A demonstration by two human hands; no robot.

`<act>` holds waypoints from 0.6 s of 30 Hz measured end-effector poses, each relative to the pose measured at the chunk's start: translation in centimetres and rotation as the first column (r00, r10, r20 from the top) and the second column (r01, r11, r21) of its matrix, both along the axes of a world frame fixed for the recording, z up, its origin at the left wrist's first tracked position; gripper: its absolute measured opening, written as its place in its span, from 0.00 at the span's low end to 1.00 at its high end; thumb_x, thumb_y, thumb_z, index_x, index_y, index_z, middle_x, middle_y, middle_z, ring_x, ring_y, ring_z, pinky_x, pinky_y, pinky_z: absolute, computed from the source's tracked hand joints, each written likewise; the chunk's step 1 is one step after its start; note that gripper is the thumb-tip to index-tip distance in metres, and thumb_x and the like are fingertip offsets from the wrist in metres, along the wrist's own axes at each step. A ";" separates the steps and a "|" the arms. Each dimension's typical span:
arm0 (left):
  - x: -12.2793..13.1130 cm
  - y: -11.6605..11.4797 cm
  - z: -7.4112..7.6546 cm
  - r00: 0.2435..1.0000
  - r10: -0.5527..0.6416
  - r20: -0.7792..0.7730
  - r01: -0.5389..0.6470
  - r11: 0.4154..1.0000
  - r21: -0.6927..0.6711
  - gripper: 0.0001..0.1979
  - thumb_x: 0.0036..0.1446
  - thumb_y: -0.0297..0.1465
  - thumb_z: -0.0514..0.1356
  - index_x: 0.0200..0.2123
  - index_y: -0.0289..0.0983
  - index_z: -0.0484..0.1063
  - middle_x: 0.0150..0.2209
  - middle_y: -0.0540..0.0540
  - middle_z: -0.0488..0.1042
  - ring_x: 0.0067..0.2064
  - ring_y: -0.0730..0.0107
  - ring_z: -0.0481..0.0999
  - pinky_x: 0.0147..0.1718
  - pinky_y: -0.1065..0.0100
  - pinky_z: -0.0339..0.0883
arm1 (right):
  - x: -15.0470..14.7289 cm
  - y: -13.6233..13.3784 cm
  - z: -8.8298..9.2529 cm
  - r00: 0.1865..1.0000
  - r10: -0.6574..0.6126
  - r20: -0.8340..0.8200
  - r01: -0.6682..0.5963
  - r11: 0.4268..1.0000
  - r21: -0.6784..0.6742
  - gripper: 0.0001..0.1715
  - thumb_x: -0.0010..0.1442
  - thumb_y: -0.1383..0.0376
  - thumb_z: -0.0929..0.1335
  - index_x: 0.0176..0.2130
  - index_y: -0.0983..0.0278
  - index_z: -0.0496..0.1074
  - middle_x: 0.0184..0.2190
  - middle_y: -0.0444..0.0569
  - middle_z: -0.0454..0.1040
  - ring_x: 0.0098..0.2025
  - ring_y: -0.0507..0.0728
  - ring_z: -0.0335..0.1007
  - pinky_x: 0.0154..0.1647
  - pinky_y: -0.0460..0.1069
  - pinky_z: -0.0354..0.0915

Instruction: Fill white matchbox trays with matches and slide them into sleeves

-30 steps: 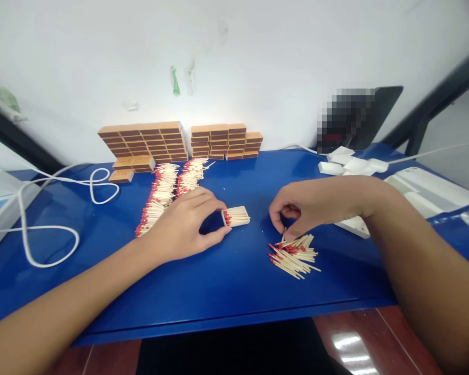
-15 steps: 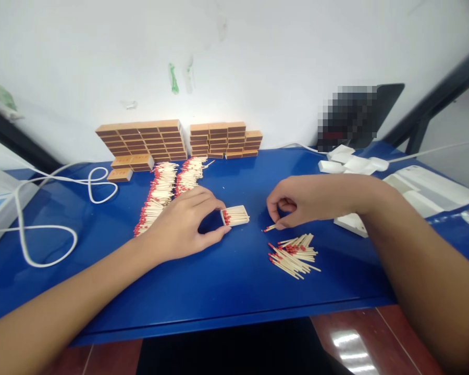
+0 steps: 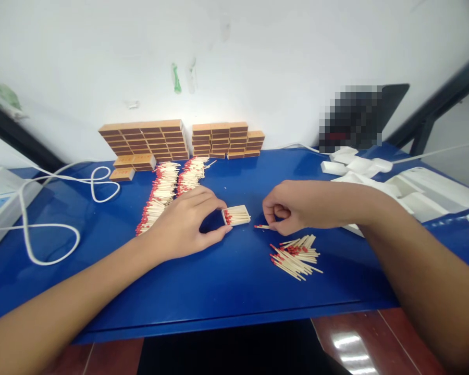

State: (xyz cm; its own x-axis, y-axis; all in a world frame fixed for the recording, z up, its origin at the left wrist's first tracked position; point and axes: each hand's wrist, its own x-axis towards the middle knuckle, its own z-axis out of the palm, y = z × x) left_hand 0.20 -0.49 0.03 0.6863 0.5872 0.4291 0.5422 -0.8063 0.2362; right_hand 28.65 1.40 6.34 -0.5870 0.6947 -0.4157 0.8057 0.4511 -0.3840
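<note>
My left hand (image 3: 193, 221) grips the left end of a small white matchbox tray (image 3: 245, 222) between thumb and fingers. Matches (image 3: 236, 214) with red heads lie side by side in the tray, heads toward that hand. To the right, my right hand (image 3: 285, 208) pinches a match (image 3: 261, 226) between thumb and fingertip, its red head pointing left at the tray, a short gap away. Below that hand lies a loose pile of matches (image 3: 297, 256) on the blue table (image 3: 203, 291). Two long rows of matches (image 3: 162, 187) stretch back behind my left hand.
Stacked matchboxes (image 3: 148, 140) stand against the white wall, with a second stack (image 3: 222, 139) beside them. White empty trays (image 3: 359, 165) and a white container (image 3: 433, 190) sit at the right. A white cable (image 3: 27, 234) loops at the left near a power strip (image 3: 8, 200).
My right hand has moved slightly left with the match, bringing its head closer to the tray. My left hand still holds the tray in place.
</note>
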 end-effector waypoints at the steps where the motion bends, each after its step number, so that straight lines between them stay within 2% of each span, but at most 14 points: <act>1: 0.0 0.0 0.0 1.000 0.000 -0.002 0.000 1.000 -0.002 0.13 0.69 0.38 0.65 0.50 0.36 0.77 0.45 0.41 0.82 0.52 0.53 0.79 0.53 0.51 0.75 | 0.0 0.0 0.1 1.000 -0.003 -0.022 0.003 1.000 0.007 0.03 0.56 0.63 0.73 0.31 0.59 0.78 0.25 0.41 0.72 0.24 0.52 0.61 0.28 0.50 0.52; 8: 0.1 -0.2 0.1 1.000 -0.015 0.012 0.016 1.000 -0.022 0.13 0.69 0.38 0.65 0.51 0.37 0.77 0.45 0.41 0.82 0.51 0.54 0.79 0.52 0.52 0.75 | -1.1 0.2 -0.5 0.970 0.020 -0.243 0.033 0.976 0.216 0.06 0.60 0.62 0.72 0.32 0.61 0.78 0.25 0.40 0.69 0.26 0.51 0.58 0.32 0.50 0.51; 13: 0.3 -0.4 0.2 1.000 -0.016 0.026 0.017 1.000 -0.014 0.13 0.68 0.38 0.65 0.51 0.36 0.77 0.45 0.40 0.82 0.51 0.53 0.80 0.52 0.51 0.76 | -2.2 0.0 -1.2 0.963 0.030 -0.267 0.034 0.973 0.230 0.05 0.61 0.63 0.72 0.33 0.62 0.77 0.27 0.41 0.71 0.28 0.51 0.59 0.33 0.50 0.50; 18: 0.3 -0.5 0.4 1.000 -0.014 0.024 0.015 1.000 -0.015 0.12 0.68 0.37 0.65 0.50 0.38 0.77 0.45 0.41 0.82 0.51 0.53 0.80 0.52 0.52 0.76 | -2.5 0.0 -1.5 0.968 0.064 -0.244 0.003 0.964 0.266 0.08 0.63 0.61 0.71 0.33 0.62 0.76 0.29 0.44 0.73 0.30 0.52 0.61 0.33 0.50 0.51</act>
State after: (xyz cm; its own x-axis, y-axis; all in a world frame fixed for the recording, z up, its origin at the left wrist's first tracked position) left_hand 0.53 -0.99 0.41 0.6844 0.5840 0.4366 0.5245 -0.8102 0.2615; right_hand 26.10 1.36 4.87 -0.6707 0.7393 -0.0597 0.6840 0.5854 -0.4352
